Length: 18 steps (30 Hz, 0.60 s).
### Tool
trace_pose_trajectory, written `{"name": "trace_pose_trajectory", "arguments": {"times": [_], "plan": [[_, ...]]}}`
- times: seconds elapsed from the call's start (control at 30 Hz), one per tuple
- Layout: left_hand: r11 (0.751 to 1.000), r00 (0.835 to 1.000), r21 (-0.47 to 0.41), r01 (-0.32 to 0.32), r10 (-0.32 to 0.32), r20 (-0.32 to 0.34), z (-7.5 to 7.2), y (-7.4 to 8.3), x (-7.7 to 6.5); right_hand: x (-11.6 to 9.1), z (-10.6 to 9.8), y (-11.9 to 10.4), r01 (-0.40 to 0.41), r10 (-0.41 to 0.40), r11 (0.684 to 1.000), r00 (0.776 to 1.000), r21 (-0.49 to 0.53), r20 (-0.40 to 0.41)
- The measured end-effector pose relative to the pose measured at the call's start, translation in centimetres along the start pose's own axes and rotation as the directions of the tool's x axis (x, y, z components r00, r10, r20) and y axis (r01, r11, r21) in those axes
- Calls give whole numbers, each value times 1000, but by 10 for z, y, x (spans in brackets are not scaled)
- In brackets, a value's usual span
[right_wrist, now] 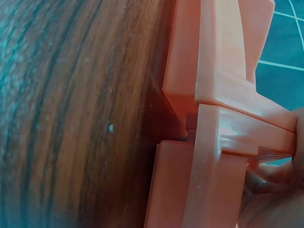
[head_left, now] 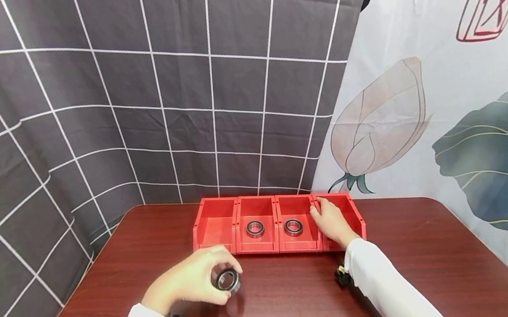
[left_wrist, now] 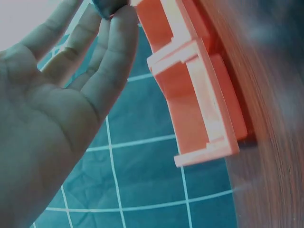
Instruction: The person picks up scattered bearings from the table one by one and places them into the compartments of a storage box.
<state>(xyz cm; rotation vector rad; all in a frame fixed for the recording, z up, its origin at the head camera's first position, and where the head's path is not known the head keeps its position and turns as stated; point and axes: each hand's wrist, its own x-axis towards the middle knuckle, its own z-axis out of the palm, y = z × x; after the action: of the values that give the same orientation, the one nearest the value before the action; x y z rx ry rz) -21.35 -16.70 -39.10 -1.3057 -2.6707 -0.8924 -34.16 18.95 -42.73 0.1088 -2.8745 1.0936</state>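
My left hand pinches a ball bearing between thumb and fingers, over the table in front of the red bins. In the left wrist view only a dark bit of that bearing shows at the fingertips. At the right end of the row, my right hand grips the wall between the two rightmost bins, thumb on one side and fingers on the other. Curled fingers show behind that red wall in the right wrist view. One bearing lies in the second bin from left, another in the third.
The row of red bins stands near the back edge of the brown wooden table. Behind it hangs a dark cloth with white grid lines. A white cloth printed with a lotus hangs at the right.
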Motion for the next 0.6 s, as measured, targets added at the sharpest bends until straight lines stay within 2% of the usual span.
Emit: {"name": "trace_pose_trajectory", "arguments": {"times": [0.13, 0.27, 0.43, 0.6], "plan": [[999, 995, 30, 36, -33, -93, -2, -9, 2, 0, 0, -1, -11, 11, 1000, 1000, 4, 10], [995, 976, 37, 89, -80, -201, -2, -19, 5, -1, 1, -3, -16, 16, 1000, 1000, 1, 10], [990, 932, 16, 139, -125, -340, -5, -29, 11, -2, 1, -3, -7, 7, 1000, 1000, -13, 4], [980, 872, 15, 197, -168, -459, -7, -37, 19, -1, 1, -3, 3, -3, 1000, 1000, -26, -2]]}}
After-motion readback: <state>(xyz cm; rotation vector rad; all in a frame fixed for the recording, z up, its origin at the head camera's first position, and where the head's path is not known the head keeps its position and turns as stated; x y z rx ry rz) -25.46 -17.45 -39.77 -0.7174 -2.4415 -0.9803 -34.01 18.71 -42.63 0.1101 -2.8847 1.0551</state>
